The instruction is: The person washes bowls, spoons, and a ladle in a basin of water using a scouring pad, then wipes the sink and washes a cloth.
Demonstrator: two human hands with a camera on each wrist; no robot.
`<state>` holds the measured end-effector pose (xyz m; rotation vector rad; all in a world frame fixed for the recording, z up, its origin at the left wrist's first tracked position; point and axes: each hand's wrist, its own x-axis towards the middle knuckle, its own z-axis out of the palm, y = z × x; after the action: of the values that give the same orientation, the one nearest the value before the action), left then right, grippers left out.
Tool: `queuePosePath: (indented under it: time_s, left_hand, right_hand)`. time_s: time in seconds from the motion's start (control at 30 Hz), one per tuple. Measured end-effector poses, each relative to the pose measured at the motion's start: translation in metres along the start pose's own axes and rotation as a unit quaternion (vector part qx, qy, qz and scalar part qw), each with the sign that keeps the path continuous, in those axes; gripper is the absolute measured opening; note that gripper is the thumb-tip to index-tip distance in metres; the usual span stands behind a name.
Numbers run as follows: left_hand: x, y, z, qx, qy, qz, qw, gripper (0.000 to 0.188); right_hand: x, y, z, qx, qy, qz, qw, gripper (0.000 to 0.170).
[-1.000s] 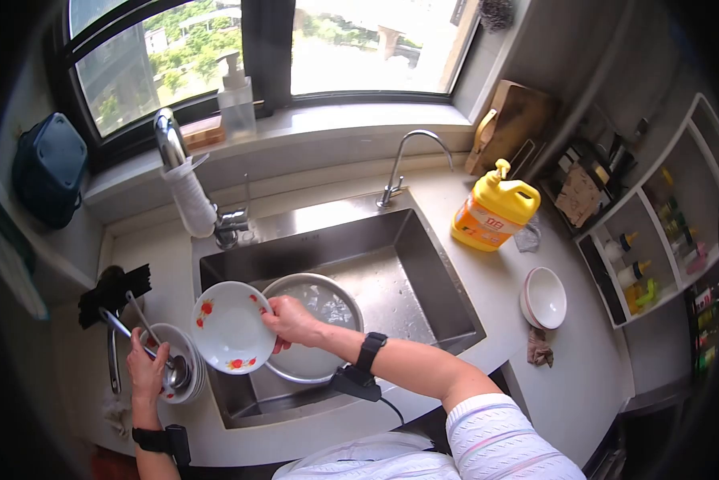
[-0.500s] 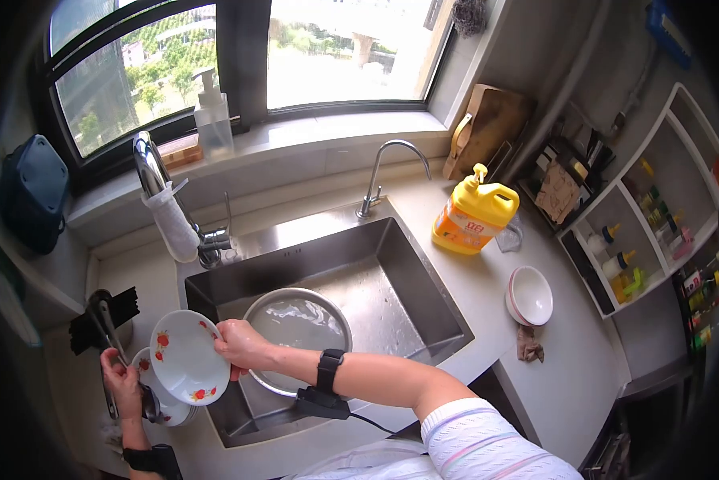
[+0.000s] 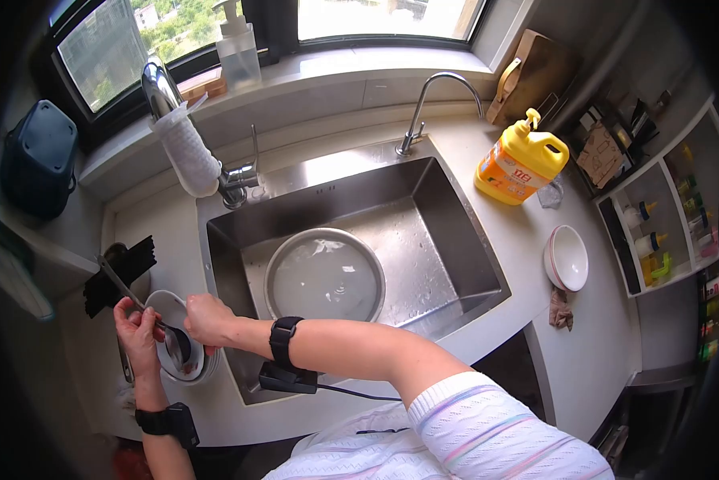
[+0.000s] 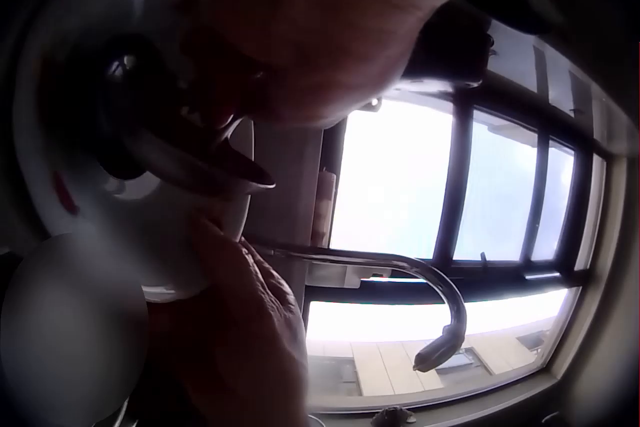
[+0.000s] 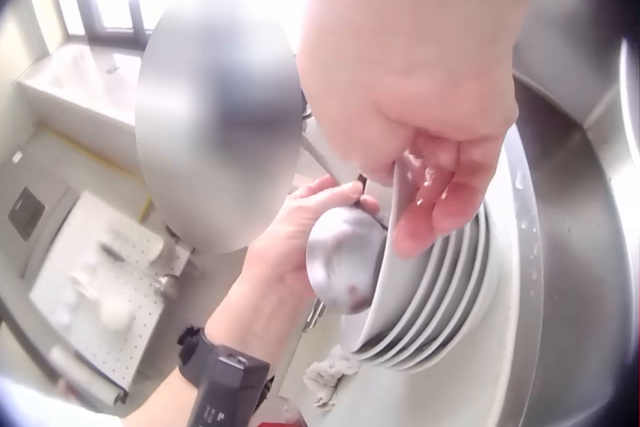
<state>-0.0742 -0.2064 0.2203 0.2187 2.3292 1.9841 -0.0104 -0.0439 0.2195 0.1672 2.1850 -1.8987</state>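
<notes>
At the counter left of the sink, my left hand (image 3: 139,338) grips the handle of a metal ladle (image 3: 182,344), whose round end (image 5: 345,259) lies inside the top white bowl (image 3: 166,302). My right hand (image 3: 209,322) pinches that bowl's rim, thumb and fingers on either side of the wall (image 5: 402,272). Under it is a stack of several bowls (image 5: 478,282), rims close together. The left wrist view has the ladle (image 4: 190,159) dark against the white bowl (image 4: 130,237), with my right hand (image 4: 245,322) at its edge.
A round metal basin (image 3: 325,276) with water sits in the sink (image 3: 439,264). Right of the sink are a yellow detergent jug (image 3: 521,166), another bowl (image 3: 569,258) and a brown cloth (image 3: 560,310). A cloth-wrapped faucet (image 3: 185,152) rises behind, beside a black brush-like item (image 3: 119,276).
My right hand has brought the flower-patterned bowl left and down from the sink's edge onto the stack. My left hand still holds the ladle. The head view has shifted.
</notes>
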Motion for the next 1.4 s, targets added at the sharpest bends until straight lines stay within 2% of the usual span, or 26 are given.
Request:
queuePosePath:
  time_s: [0.13,0.23,0.3,0.37,0.4,0.43,0.5,0.53,0.57,0.6,0.63,0.7,0.73,0.77,0.83,0.87,0.93,1.03,1.1,1.13,1.2,1.23,1.3,1.33,1.37,1.4]
  left_hand:
    - [0.0,-0.012,-0.008,0.078,-0.032,-0.051,0.995,0.031]
    - [-0.001,-0.022,-0.016,0.118,-0.083,-0.059,0.988,0.024]
    - [-0.005,-0.012,-0.015,0.142,-0.085,-0.064,0.984,0.021]
    - [-0.009,-0.005,-0.014,0.166,-0.094,-0.064,0.979,0.018]
    - [-0.009,-0.004,-0.013,0.229,-0.064,0.012,0.971,0.018]
    - [-0.01,0.0,-0.013,0.29,-0.033,0.089,0.952,0.018]
    - [-0.021,0.026,0.003,0.3,-0.012,0.097,0.949,0.021]
    - [-0.024,0.033,0.009,0.266,-0.029,0.123,0.956,0.022]
    - [-0.029,0.04,0.015,0.232,-0.047,0.147,0.96,0.022]
    - [-0.037,0.05,0.027,0.235,-0.048,0.146,0.96,0.022]
    - [-0.046,0.061,0.043,0.227,-0.072,0.158,0.958,0.022]
    - [-0.062,0.071,0.075,0.221,-0.131,0.167,0.952,0.019]
    - [-0.067,0.071,0.091,0.224,-0.167,0.162,0.947,0.018]
    - [-0.072,0.07,0.107,0.229,-0.209,0.154,0.938,0.018]
    - [-0.072,0.05,0.136,0.223,-0.284,0.143,0.921,0.019]
    - [-0.071,0.031,0.152,0.213,-0.318,0.14,0.913,0.02]
    - [-0.07,0.004,0.184,0.268,-0.353,0.113,0.889,0.024]
    - [-0.072,-0.029,0.231,0.255,-0.341,0.128,0.896,0.023]
    - [-0.074,-0.041,0.257,0.171,-0.283,0.279,0.901,0.018]
    - [-0.073,-0.041,0.264,0.171,-0.285,0.282,0.9,0.018]
    - [-0.073,-0.038,0.278,0.12,-0.4,0.101,0.903,0.021]
    - [-0.073,-0.036,0.283,0.12,-0.404,0.103,0.901,0.021]
    - [-0.073,-0.032,0.293,0.089,-0.466,-0.035,0.88,0.015]
    - [-0.073,-0.036,0.299,0.089,-0.469,-0.034,0.878,0.015]
    - [-0.074,-0.044,0.306,0.013,-0.463,-0.086,0.882,0.016]
    - [-0.076,-0.044,0.313,-0.062,-0.453,-0.137,0.879,0.018]
  right_hand:
    - [-0.011,0.017,-0.023,0.079,-0.079,0.024,0.993,0.018]
    - [-0.042,0.044,-0.09,0.021,-0.08,0.098,0.992,0.02]
    - [-0.047,0.099,-0.138,-0.139,-0.038,0.18,0.973,0.023]
    - [-0.055,0.153,-0.17,-0.387,-0.02,0.164,0.907,0.041]
    - [-0.059,0.166,-0.173,-0.393,-0.027,0.218,0.893,0.047]
    - [-0.06,0.194,-0.166,-0.392,-0.027,0.217,0.894,0.047]
    - [-0.06,0.251,-0.145,-0.4,0.047,0.04,0.914,0.033]
    - [-0.06,0.247,-0.14,-0.395,0.047,0.04,0.917,0.033]
    - [-0.061,0.242,-0.134,-0.42,-0.07,0.14,0.894,0.03]
    - [-0.062,0.232,-0.129,-0.437,-0.186,0.235,0.848,0.027]
    - [-0.065,0.219,-0.132,-0.437,-0.188,0.233,0.848,0.027]
    - [-0.069,0.196,-0.149,-0.396,-0.187,0.257,0.861,0.02]
    - [-0.067,0.208,-0.162,-0.363,-0.172,0.201,0.894,0.022]
    - [-0.07,0.204,-0.171,-0.367,-0.178,0.201,0.891,0.022]
    - [-0.076,0.181,-0.186,-0.184,-0.094,0.23,0.951,0.018]
    - [-0.082,0.169,-0.192,-0.19,-0.097,0.229,0.95,0.018]
    - [-0.094,0.146,-0.201,-0.078,-0.071,0.195,0.975,0.018]
    - [-0.108,0.135,-0.216,0.003,-0.062,0.168,0.984,0.02]
    - [-0.116,0.128,-0.226,0.046,-0.052,0.158,0.985,0.02]
    - [-0.122,0.125,-0.232,0.092,-0.042,0.149,0.984,0.021]
    - [-0.137,0.115,-0.245,0.074,-0.048,0.139,0.986,0.026]
    - [-0.144,0.113,-0.252,0.055,-0.059,0.13,0.988,0.031]
    - [-0.154,0.115,-0.268,0.009,-0.068,0.146,0.987,0.032]
    - [-0.158,0.119,-0.274,-0.086,-0.061,0.155,0.982,0.03]
    - [-0.163,0.122,-0.28,-0.179,-0.053,0.164,0.969,0.029]
    - [-0.17,0.123,-0.286,-0.169,-0.036,0.172,0.97,0.023]
